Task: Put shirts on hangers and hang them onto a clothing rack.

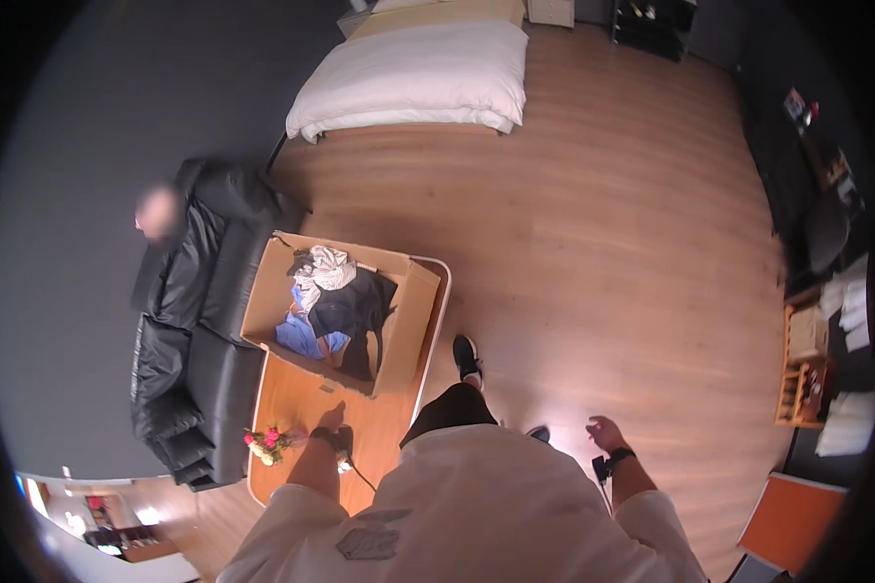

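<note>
My left hand (332, 419) is above the wooden table (384, 428), close beside a small bunch of pink, red and white flowers (268, 443). Its fingers show only in part; they look loosely extended, with nothing visible in them. My right hand (607, 432) hangs over the floor to my right, fingers apart and slightly bent, holding nothing. Dark bands with cables circle both wrists. Ahead of my left hand stands an open cardboard box (410, 316) on the table. Inside lie crumpled clothes: a striped piece (331, 269), a black garment (350, 309) and a blue one (299, 337).
A black leather sofa (226, 379) runs along the table's left side, with a person (160, 214) at its far end. A bed with white bedding (418, 78) stands at the back. Wooden floor (642, 233) stretches to the right, toward shelves and an orange panel (792, 522).
</note>
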`<state>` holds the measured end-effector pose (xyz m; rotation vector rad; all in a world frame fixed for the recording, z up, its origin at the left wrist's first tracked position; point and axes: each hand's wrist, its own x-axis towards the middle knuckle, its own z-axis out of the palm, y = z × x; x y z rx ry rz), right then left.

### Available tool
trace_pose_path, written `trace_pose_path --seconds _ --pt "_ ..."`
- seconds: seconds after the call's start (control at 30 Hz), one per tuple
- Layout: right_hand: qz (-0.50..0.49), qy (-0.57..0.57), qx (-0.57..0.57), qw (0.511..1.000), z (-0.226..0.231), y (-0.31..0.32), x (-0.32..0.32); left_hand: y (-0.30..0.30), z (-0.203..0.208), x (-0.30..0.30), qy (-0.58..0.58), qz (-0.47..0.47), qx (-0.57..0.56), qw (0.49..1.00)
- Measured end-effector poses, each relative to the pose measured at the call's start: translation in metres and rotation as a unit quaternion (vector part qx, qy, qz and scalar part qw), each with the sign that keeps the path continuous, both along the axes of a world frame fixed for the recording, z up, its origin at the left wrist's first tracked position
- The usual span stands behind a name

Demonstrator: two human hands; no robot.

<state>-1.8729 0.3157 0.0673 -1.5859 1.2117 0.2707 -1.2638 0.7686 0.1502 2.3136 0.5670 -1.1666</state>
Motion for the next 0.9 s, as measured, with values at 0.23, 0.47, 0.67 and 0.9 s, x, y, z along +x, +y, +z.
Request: trace_pose_path --seconds 0.23,0.47,0.67,0.9 --pt "-0.154 -0.084 0.303 0.937 0.014 -0.061 -0.005 0.004 -0.088 0.062 0.046 -0.059 -0.092 0.993" --pt "0.120 0.101 0.080 0.984 0.165 -0.111 0.186 -0.021 -0.048 0.048 0.021 0.009 -0.067 0.998" --pt "0.021 -0.001 0.078 0.997 0.121 -0.189 0.318 -0.034 -0.036 0.046 0.022 0.018 -0.111 0.993" --pt "0.113 0.026 0.079 0.990 0.137 -0.237 0.404 -0.064 -0.033 0.128 0.109 -0.124 -0.055 0.985"
